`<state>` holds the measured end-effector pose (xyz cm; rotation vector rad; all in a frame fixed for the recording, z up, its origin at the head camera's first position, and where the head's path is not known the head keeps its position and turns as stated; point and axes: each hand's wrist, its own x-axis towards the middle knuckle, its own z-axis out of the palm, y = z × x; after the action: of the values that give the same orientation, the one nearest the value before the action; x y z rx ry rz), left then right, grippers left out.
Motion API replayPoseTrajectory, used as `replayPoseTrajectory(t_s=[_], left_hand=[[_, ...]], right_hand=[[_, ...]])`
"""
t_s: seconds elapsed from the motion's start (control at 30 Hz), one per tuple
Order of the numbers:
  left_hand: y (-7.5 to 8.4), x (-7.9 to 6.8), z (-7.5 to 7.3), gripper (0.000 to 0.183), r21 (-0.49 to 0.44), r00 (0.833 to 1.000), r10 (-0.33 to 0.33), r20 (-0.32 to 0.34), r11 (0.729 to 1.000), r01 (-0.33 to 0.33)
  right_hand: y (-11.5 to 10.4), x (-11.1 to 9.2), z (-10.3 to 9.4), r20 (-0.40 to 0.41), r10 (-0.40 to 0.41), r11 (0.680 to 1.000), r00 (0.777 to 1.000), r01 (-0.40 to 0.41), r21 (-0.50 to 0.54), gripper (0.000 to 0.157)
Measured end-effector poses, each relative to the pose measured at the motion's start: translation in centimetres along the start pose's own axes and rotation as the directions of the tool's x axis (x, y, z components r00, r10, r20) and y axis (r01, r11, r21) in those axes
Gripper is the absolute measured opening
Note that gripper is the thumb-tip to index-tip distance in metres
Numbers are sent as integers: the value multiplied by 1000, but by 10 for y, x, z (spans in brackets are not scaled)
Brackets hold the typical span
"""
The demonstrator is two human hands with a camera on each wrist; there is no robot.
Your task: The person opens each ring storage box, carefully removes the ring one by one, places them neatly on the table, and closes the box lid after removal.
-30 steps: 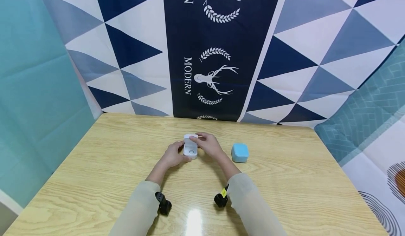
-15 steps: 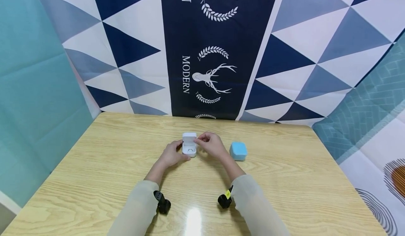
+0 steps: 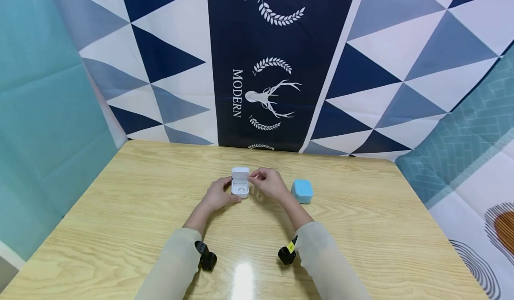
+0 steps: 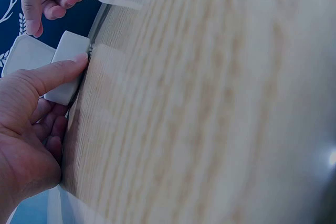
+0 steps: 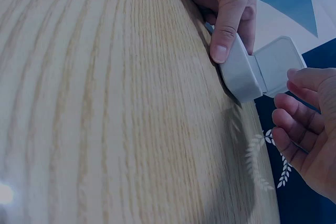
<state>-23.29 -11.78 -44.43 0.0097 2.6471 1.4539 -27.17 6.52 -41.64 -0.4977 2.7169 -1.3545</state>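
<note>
A white ring box (image 3: 240, 172) stands on the table with its lid raised. Inside its base sits a small silvery ring (image 3: 241, 189). My left hand (image 3: 217, 195) grips the base from the left; in the left wrist view the thumb lies along the front of the white base (image 4: 70, 51). My right hand (image 3: 270, 185) is at the right edge of the lid. In the right wrist view, its thumb tip lies at the edge of the lid (image 5: 275, 64), and whether they touch cannot be told. The other right fingers are loosely bent and hold nothing.
A light blue rounded box (image 3: 302, 191) stands on the wooden table (image 3: 361, 237), right of my right hand. A patterned cloth (image 3: 265, 68) hangs behind the table's far edge. Each wrist wears a small black camera (image 3: 287, 255).
My right thumb has come off the lid's inner face, and the hand has shifted slightly right to the lid's edge. My left hand keeps its grip on the ring box.
</note>
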Motion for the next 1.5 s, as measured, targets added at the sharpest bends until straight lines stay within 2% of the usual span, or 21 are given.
replayPoseTrajectory(t_s=[0.37, 0.8, 1.0, 1.5], left_hand=[[-4, 1, -1, 76, 2, 1000, 12, 2, 1000, -12], [-2, 1, -1, 75, -1, 1000, -2, -3, 1000, 2], [-4, 2, 0, 75, -7, 1000, 3, -4, 1000, -3], [-4, 3, -1, 76, -11, 1000, -17, 3, 1000, 17]], right_hand=[[-5, 0, 7, 69, -33, 999, 997, 35, -28, 12], [-3, 4, 14, 150, -47, 991, 988, 65, -120, 10], [-1, 4, 20, 153, -71, 978, 986, 99, -183, 11], [-2, 9, 27, 158, -69, 948, 985, 114, -298, 10]])
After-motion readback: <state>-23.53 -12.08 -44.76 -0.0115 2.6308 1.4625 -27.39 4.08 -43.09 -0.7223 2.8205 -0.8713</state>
